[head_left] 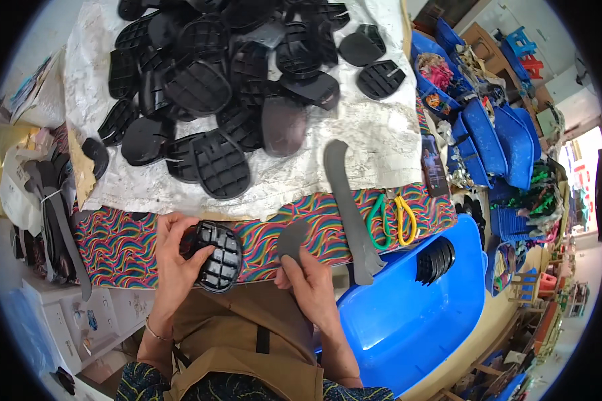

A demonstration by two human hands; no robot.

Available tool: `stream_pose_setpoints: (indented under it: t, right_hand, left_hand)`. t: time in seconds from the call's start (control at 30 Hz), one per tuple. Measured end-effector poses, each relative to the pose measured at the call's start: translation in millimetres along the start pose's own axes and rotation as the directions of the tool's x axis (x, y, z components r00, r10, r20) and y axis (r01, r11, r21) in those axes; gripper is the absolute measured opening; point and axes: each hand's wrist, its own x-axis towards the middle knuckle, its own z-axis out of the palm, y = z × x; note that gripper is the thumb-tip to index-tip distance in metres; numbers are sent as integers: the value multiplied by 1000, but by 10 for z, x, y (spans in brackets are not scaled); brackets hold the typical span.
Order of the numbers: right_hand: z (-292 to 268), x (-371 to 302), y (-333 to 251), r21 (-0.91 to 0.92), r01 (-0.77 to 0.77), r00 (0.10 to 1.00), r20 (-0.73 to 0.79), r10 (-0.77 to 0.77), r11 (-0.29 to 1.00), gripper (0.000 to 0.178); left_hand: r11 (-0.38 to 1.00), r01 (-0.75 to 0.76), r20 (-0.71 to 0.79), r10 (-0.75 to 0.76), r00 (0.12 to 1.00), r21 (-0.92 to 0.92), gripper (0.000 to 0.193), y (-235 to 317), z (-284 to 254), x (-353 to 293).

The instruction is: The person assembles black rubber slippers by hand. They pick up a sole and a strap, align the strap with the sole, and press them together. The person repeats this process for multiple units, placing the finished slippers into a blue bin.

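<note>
My left hand [174, 264] grips a black heel-shaped rubber piece [222, 259] at the table's near edge, its gridded, hollow side facing up. Fingers and thumb clasp its left side. To the right, my right hand [311, 289] pinches a thin dark grey rounded piece [293, 238] between thumb and fingers, over the patterned cloth [261, 250]. The two pieces are apart. A long dark grey strip [346, 207] lies just right of my right hand, its lower end past the table edge. Farther off, a heap of similar black heel pieces [197, 87] covers the white sheet [381, 144].
Loop handles in green and yellow [407, 220] lie right of the strip, near a phone [435, 167]. A blue tub [408, 327] holding several stacked black pieces [436, 259] stands at the right. Bundled dark strips [50, 194] hang at the left; blue crates [485, 140] stand beyond.
</note>
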Motion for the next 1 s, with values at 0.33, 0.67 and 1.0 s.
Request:
stream_pose_setpoints:
  t: [0.33, 0.67, 1.0]
  right_hand:
    - [124, 136, 84, 73, -48, 998, -36, 50, 996, 19]
    - [202, 175, -10, -264, -13, 999, 40, 24, 964, 30]
    - [210, 180, 24, -329, 15, 999, 42, -2, 944, 41]
  left_hand:
    - [633, 385, 288, -255, 923, -672, 62, -41, -52, -35]
    - [398, 562, 491, -273, 827, -726, 34, 134, 135, 18]
    - [481, 545, 501, -231, 834, -687, 34, 111, 264, 92]
